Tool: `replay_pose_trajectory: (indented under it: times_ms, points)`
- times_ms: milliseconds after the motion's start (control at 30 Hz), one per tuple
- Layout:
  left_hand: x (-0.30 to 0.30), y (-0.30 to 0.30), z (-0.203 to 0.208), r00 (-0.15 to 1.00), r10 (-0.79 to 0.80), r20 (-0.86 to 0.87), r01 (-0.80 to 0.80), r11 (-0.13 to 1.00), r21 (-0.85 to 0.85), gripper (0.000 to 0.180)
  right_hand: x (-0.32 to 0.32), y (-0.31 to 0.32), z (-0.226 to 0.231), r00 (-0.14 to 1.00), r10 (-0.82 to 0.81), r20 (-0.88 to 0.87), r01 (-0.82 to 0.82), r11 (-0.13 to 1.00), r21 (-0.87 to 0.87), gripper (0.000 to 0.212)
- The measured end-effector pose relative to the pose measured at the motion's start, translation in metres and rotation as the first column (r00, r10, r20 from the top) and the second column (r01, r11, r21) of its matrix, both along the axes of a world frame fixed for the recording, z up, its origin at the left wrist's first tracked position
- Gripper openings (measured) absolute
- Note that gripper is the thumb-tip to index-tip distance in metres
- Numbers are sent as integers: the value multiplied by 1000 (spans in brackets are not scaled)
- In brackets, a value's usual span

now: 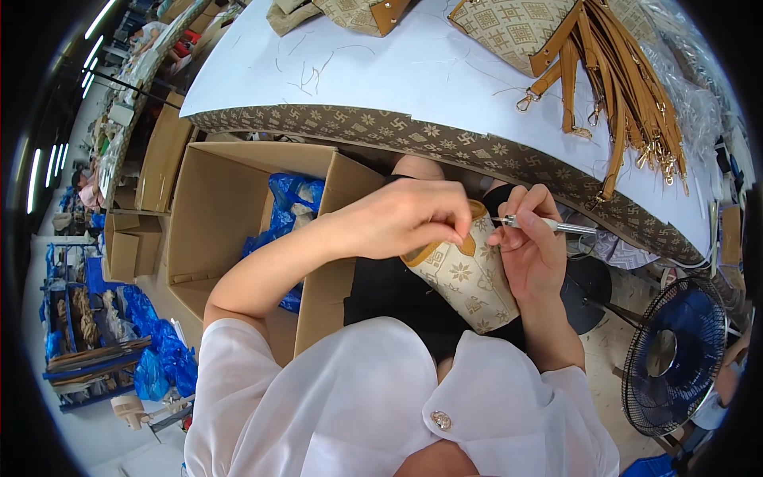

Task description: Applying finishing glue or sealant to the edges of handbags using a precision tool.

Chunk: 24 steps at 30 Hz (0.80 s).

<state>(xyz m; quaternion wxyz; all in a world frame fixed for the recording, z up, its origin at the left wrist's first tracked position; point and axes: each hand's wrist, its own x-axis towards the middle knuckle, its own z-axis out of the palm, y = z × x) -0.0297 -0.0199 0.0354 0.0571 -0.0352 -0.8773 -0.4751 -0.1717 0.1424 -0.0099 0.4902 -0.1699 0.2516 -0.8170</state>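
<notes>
A small beige patterned pouch (466, 285) with tan trim and a tan tab lies tilted over my lap, its rim toward the table. My left hand (421, 216) reaches across to that rim, thumb and fingers pinched together by the tab. Whatever sits in the pinch is too small or hidden to make out. My right hand (534, 246) is closed on a slim pen-like tool (566, 228) with a white handle and thin metal tip. The tip points left at the pouch's rim, and the pouch's right side rests against this hand.
An opened cardboard box (230, 207) holding blue plastic stands at my left. Ahead, the white tabletop (397, 71) carries loose threads, patterned bag pieces (517, 32) and a bunch of tan straps (628, 95) with metal clasps. A black fan (674, 356) stands at my right.
</notes>
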Motion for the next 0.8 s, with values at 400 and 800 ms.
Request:
replay_pose_trajectory:
  times_ms: [400,800]
  points:
    - [21,6,-7,800,335,498,-477,858,188,21,9,7,3,864,-16,-502,130,972,193,11]
    - [28,10,-7,949,313,-49,-315,948,-51,11,13,8,2,833,-29,-552,131,980,147,15]
